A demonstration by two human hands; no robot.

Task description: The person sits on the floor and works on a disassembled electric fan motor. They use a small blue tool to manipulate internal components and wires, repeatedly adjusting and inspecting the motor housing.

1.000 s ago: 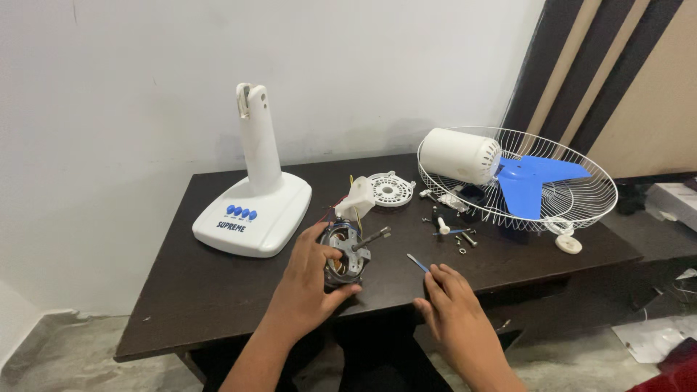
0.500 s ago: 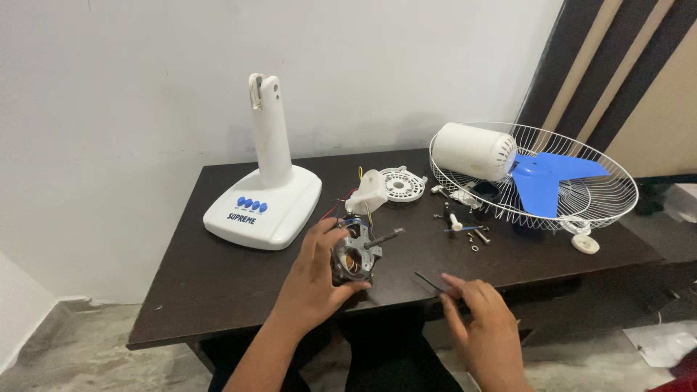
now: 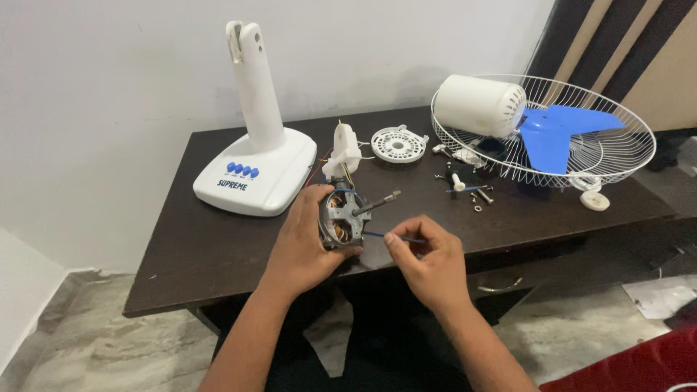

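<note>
Your left hand (image 3: 308,239) wraps its fingers around the fan motor (image 3: 341,220); your right hand (image 3: 428,261) pinches a thin blue wire (image 3: 377,234) beside it.

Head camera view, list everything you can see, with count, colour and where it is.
Table: one, dark brown, against the white wall.
Fan base with stem: one, white with blue buttons, left on the table.
Fan motor: one, grey metal with copper windings, at the table's front edge.
Thin tool: one, blue, pointed at the motor.
Round vented cover: one, white, mid-table.
Wire guard: one, white, right end.
Motor housing: one, white, in the guard.
Fan blade: one, blue, in the guard.
Screws: several, silver, beside the guard.
Left hand: holds the motor.
Right hand: pinches the tool.
</note>
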